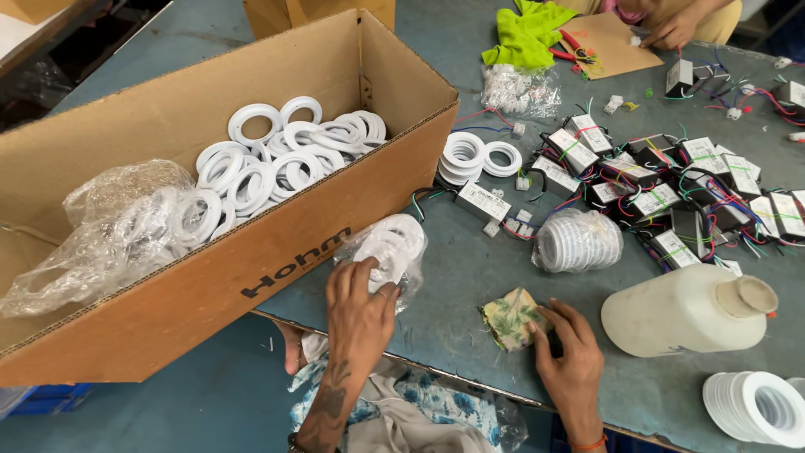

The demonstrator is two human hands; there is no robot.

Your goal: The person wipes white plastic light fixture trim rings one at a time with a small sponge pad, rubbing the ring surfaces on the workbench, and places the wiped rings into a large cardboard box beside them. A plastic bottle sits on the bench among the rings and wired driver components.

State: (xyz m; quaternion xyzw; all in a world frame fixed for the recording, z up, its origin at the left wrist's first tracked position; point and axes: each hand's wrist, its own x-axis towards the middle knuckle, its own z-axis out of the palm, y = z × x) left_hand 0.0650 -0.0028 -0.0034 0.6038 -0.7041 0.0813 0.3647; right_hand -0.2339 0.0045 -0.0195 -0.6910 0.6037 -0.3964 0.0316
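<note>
1. Nearest the camera, at six o'clock, patterned cloth [419,403] lies bunched at the table edge [470,382] between the two forearms.
2. Left hand [362,304] is down on a clear plastic bag of white rings [392,245], fingers curled and pressing on the bag's near end, right beside the cardboard box wall.
3. Right hand [570,356] sits at five o'clock, fingers spread loosely, fingertips touching a small leaf-printed packet [508,317] that lies flat on the blue-grey table; nothing is clasped.
4. Off at three o'clock a white plastic jug [683,310] lies on its side, mouth pointing right, and at four o'clock a stack of white rings [759,408] sits near the frame corner.
5. Middle distance: a wrapped bundle of rings [577,241] rests near one o'clock from the packet, with loose stacked rings [474,157] just behind.
6. The big cardboard box [251,277] fills nine to eleven o'clock, holding loose white rings [277,159] and crumpled plastic [109,226].
7. Out at two o'clock, a scatter of small wired driver units [671,197] covers the table.
8. Far back at one o'clock, a green cloth [524,38], and another person's hand [671,32] on a brown board [608,46].
</note>
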